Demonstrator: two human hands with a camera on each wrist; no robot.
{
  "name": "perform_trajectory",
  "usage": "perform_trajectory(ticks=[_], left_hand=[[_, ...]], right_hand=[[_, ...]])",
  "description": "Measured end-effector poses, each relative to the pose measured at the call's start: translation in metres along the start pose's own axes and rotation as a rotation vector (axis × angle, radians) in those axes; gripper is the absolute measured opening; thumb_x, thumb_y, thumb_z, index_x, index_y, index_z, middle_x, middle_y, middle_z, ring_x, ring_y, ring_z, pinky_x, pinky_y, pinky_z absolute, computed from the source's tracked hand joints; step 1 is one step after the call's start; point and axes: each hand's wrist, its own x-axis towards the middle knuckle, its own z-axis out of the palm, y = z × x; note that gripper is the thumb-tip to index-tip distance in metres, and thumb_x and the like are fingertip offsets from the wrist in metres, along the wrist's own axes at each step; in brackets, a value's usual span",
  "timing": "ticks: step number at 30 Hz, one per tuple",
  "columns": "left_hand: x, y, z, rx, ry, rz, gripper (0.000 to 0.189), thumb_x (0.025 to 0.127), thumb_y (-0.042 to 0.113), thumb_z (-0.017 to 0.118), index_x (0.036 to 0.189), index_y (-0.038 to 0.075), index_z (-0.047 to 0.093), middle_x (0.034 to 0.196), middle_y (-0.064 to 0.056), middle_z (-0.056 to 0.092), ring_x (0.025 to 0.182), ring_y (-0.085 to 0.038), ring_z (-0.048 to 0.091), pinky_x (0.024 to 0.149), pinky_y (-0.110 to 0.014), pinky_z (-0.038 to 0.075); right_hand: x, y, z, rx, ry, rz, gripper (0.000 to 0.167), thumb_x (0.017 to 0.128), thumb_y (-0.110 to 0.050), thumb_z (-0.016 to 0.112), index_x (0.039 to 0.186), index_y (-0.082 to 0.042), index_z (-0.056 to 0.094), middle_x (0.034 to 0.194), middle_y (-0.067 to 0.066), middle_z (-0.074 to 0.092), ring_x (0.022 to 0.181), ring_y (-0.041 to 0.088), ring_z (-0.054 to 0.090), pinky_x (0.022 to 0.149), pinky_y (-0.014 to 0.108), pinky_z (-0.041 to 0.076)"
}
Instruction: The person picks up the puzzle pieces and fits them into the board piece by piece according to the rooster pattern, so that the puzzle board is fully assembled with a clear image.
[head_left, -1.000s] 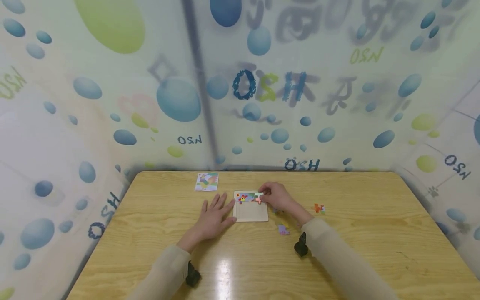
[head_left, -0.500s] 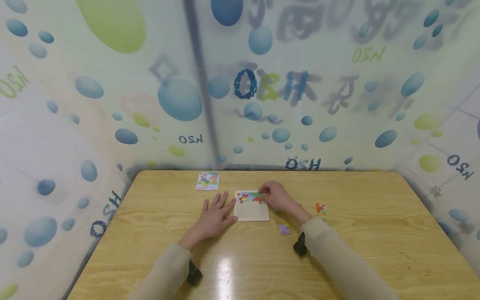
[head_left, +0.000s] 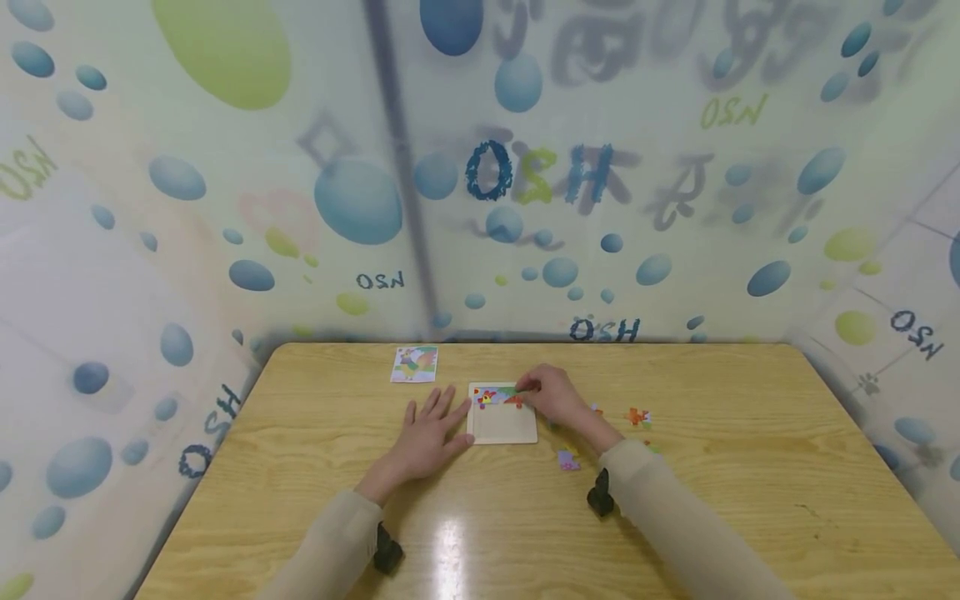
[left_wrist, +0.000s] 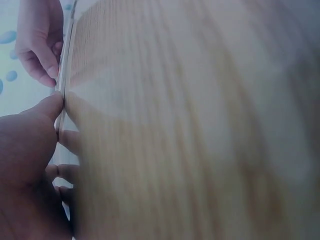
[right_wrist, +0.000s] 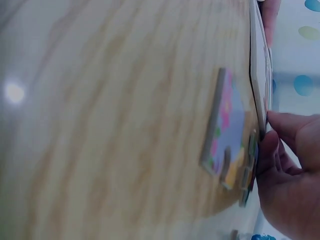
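A square light wooden puzzle tray [head_left: 504, 427] lies on the table, with colourful pieces along its far side. My left hand [head_left: 426, 433] rests with spread fingers on the table, its thumb and index fingertip touching the tray's left edge. At the far right corner, my right hand [head_left: 557, 397] holds a puzzle piece [head_left: 516, 400] with orange and green on it between bent thumb and fingers; they hide part of it. The right wrist view shows the right thumb and index finger [right_wrist: 285, 125] close together at the tray's rim.
Loose puzzle pieces lie right of the tray: a lilac one [head_left: 568, 461] and an orange one [head_left: 639, 416], with others partly hidden by the right forearm. A picture card [head_left: 414, 365] lies at the back left. A patterned wall [head_left: 525, 250] stands behind the table [head_left: 712, 500].
The puzzle piece in my right hand has gone from a skewed position over the far right corner to lying in line with the tray's row. My left hand stays put.
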Motion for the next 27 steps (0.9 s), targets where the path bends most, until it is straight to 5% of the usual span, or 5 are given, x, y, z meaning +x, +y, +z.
perform_trajectory(ticks=[19, 27], left_hand=[[-0.001, 0.002, -0.001, -0.006, 0.0, 0.001, 0.062, 0.107, 0.041, 0.054, 0.158, 0.009, 0.04, 0.166, -0.024, 0.02, 0.154, -0.045, 0.012, 0.115, -0.074, 0.004], [-0.002, 0.001, 0.001, -0.012, 0.019, 0.017, 0.062, 0.106, 0.04, 0.054, 0.158, 0.007, 0.04, 0.166, -0.026, 0.019, 0.153, -0.047, 0.012, 0.114, -0.074, 0.003]], right_hand=[[0.001, 0.002, -0.002, -0.01, -0.039, 0.025, 0.02, 0.089, -0.012, 0.082, 0.107, -0.005, 0.078, 0.094, 0.002, 0.06, 0.08, 0.017, 0.052, 0.07, 0.031, 0.046], [-0.008, 0.005, -0.018, 0.097, -0.074, -0.014, 0.019, 0.096, -0.015, 0.074, 0.112, -0.006, 0.075, 0.104, 0.005, 0.068, 0.091, 0.02, 0.061, 0.079, 0.038, 0.053]])
